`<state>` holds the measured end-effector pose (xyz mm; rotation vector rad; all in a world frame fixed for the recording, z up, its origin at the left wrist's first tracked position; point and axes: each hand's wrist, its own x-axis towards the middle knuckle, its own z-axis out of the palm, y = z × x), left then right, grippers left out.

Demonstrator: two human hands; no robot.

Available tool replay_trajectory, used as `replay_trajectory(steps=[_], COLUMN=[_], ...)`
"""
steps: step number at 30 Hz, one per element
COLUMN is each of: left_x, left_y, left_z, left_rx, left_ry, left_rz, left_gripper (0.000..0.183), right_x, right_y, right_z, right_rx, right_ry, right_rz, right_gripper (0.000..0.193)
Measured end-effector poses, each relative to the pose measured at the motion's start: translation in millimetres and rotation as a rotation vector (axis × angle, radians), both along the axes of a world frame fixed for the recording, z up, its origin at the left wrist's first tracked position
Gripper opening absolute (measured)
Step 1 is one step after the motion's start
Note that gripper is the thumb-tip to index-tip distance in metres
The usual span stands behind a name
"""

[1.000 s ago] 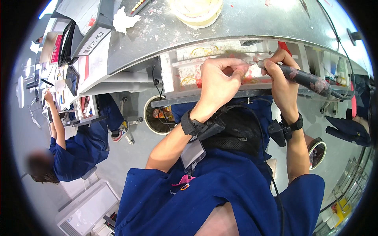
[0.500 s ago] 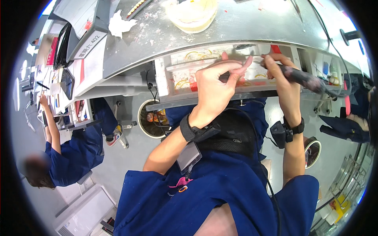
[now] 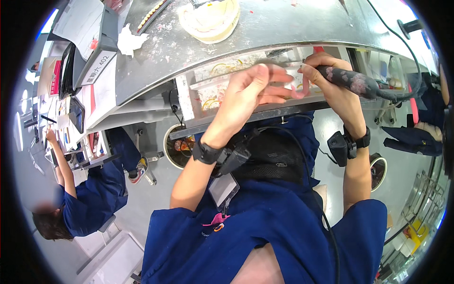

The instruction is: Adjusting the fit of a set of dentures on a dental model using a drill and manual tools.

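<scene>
My right hand (image 3: pixel 327 78) is closed round a dark, flower-patterned handpiece (image 3: pixel 352 84) with a cable at its rear end. A thin curved pink piece (image 3: pixel 303 89), like a denture base, hangs just below the right thumb and fingertips, which seem to hold it. Close on its left is my left hand (image 3: pixel 250 92), fingers stretched apart and smeared by motion; whether they touch the pink piece I cannot tell. Both hands are over a pulled-out white drawer (image 3: pixel 187 102) littered with pink and white scraps and yellow rings.
On the metal bench (image 3: pixel 279 26) stand a plaster dental model (image 3: pixel 210 21), a crumpled tissue (image 3: pixel 131 41) and a strip of teeth (image 3: pixel 152 16). A bin (image 3: pixel 172 154) is below left, another (image 3: pixel 378 173) right. A co-worker (image 3: pixel 94 199) sits at the left.
My left hand has loosened from the pink piece and spread its fingers. The piece now sits by my right fingertips, with the handpiece still in that hand. The whole view has shifted slightly.
</scene>
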<state>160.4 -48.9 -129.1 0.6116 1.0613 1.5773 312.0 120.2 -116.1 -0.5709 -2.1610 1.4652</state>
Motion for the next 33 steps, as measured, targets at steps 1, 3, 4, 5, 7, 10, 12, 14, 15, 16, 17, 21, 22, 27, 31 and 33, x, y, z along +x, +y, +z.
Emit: replay_trajectory(steps=[1,3,4,5,7,10,12,14,15,16,17,21,22,27,31,33], left_x=[-4.1,-5.6,-4.4,-2.6,1.0,0.1,-2.3,-2.4,-1.4,2.4,6.6,17.7,17.9,14.1,14.7,15.4], left_y=[1.6,3.7,4.3,4.7,6.0,7.8,7.1,3.8,1.4,-0.8,-2.8,-9.0,-9.1,-9.8,-10.6,-10.8], left_z=[-1.0,-4.4,-6.5,-8.8,-14.0,-22.3,-26.5,-28.8,-29.1,-28.9,-28.7,-25.2,-24.5,-23.1,-23.5,-23.3], left_rx=[-0.018,-0.011,0.004,0.046,0.056,0.040,0.032,0.012,0.046,0.039,-0.006,0.051,0.026,0.095,0.121,0.133], left_ry=[-0.049,-0.022,-0.010,0.002,-0.093,-0.173,-0.226,-0.285,-0.333,-0.370,-0.395,-0.418,-0.414,-0.362,-0.324,-0.306], left_rz=[-0.099,-0.159,-0.168,-0.183,-0.166,-0.130,-0.092,-0.019,-0.002,0.034,0.072,0.130,0.162,0.173,0.154,0.152], left_gripper=[0.046,0.039,0.036,0.034,0.028,0.023,0.022,0.022,0.020,0.019,0.017,0.043,0.054,0.064,0.069,0.071], right_x=[-2.9,-6.4,-7.7,-8.1,-10.5,-10.0,-5.3,5.2,10.2,15.1,19.4,20.5,17.8,-3.8,-12.0,-10.6], right_y=[0.0,-0.4,-0.6,-0.7,-0.8,-4.2,-9.5,-15.3,-17.6,-21.8,-25.6,-35.3,-37.4,-55.9,-66.3,-68.0], right_z=[-0.4,-0.7,-0.8,-0.4,0.2,2.6,3.8,4.3,3.4,0.9,-2.1,-17.2,-19.4,-20.9,-18.3,-17.5], right_rx=[0.038,0.051,0.025,0.000,0.044,0.065,0.120,0.024,-0.030,-0.019,-0.039,0.151,0.223,0.020,-0.155,-0.233], right_ry=[0.020,0.009,-0.022,-0.060,-0.036,-0.014,0.021,0.003,0.037,0.119,0.159,0.263,0.271,0.316,0.325,0.306], right_rz=[0.013,0.013,0.002,-0.008,0.006,-0.079,-0.189,-0.317,-0.345,-0.292,-0.307,-0.168,-0.140,-0.141,-0.190,-0.220], right_gripper=[0.017,0.015,0.015,0.014,0.015,0.017,0.020,0.023,0.023,0.022,0.021,0.021,0.024,0.022,0.013,0.012])
